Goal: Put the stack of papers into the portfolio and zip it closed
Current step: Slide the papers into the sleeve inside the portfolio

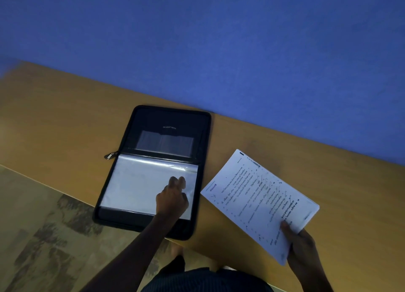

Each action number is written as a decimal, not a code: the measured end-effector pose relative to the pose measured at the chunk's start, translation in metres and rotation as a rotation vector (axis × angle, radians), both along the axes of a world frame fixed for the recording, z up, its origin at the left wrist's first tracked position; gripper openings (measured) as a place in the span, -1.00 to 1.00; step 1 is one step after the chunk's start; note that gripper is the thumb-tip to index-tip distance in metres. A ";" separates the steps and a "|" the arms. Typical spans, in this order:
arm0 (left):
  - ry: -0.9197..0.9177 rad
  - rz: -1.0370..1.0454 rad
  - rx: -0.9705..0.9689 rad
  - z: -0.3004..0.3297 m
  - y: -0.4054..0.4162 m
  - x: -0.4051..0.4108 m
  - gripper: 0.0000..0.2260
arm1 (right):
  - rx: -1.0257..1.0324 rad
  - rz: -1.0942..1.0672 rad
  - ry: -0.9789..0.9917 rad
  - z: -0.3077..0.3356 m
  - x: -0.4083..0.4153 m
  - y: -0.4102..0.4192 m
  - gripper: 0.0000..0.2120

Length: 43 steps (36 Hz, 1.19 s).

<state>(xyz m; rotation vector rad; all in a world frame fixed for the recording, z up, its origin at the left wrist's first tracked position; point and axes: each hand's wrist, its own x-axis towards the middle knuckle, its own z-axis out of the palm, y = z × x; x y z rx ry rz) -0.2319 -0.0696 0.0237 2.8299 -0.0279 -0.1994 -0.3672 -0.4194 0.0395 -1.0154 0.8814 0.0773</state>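
Note:
A black zip portfolio [140,120] lies open on the wooden table, its far half holding a dark pocket and its near half covered by clear plastic sleeves [135,184]. My left hand [172,198] rests on the sleeves with two fingers stretched out toward the right edge. To the right, my right hand [301,243] grips the near corner of the stack of printed papers [254,199], thumb on top, the stack tilted above the table. The zipper pull [109,155] sticks out at the portfolio's left side by the spine.
The wooden table [54,120] runs diagonally against a blue wall [219,39]. Its near edge crosses under the portfolio, which overhangs slightly. Patterned floor [43,237] lies at lower left, and my lap shows at the bottom.

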 end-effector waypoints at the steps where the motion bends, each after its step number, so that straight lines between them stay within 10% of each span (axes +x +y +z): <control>1: -0.002 -0.023 0.025 0.000 -0.001 0.000 -0.86 | 0.006 -0.014 -0.005 0.002 0.000 0.003 -0.69; 11: 0.064 0.000 0.157 -0.004 -0.009 -0.009 -0.93 | 0.008 -0.061 -0.020 0.009 0.000 0.022 -0.77; 29: 0.191 0.021 0.264 0.007 -0.017 -0.032 -0.29 | -0.042 -0.076 -0.010 0.005 0.000 0.066 -0.82; 43: 0.164 0.024 0.189 0.010 -0.021 -0.037 -0.23 | -0.190 -0.033 -0.035 -0.003 0.002 0.097 -0.88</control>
